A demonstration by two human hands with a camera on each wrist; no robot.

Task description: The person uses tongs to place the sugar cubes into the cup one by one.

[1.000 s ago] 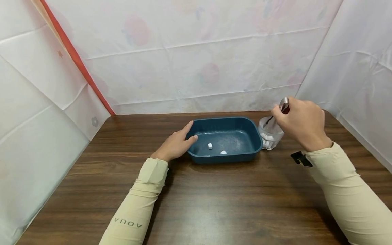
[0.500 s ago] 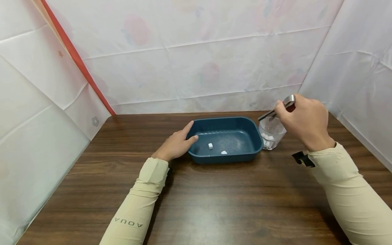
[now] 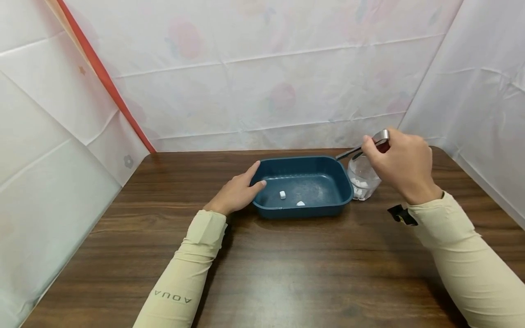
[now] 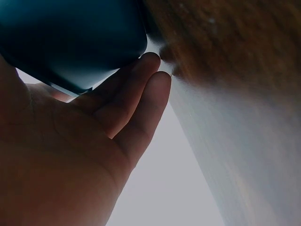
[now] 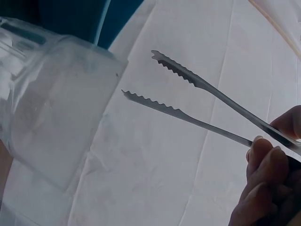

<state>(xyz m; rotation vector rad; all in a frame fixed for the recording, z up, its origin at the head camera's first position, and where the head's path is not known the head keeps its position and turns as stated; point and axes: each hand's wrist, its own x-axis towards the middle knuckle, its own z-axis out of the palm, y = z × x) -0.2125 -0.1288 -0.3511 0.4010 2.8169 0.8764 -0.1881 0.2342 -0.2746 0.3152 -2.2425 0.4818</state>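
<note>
My left hand (image 3: 234, 193) holds the left end of a dark blue rectangular tray (image 3: 301, 212), its thumb over the rim; the left wrist view has fingers (image 4: 129, 99) against the outer wall. Inside the tray lie two small white pieces, a cube (image 3: 282, 195) and another piece (image 3: 301, 203) partly hidden by the near wall. Metal tongs (image 3: 380, 135) are in my right hand (image 3: 406, 164), above a clear glass (image 3: 367, 182) with several white cubes (image 3: 359, 183). In the right wrist view, the tongs' serrated prongs (image 5: 188, 77) are spread with nothing between them.
Touching or nearly touching the tray's right end stands the glass. A dark wood-grain table (image 3: 262, 269) bears everything. White patterned sheeting (image 3: 246, 91) rises behind it and along both sides, with a red strip (image 3: 102, 77) at the left corner.
The tongs, dipped into the glass a second ago, have come up out of it and now point left toward the tray's far right corner. My left hand stays in place.
</note>
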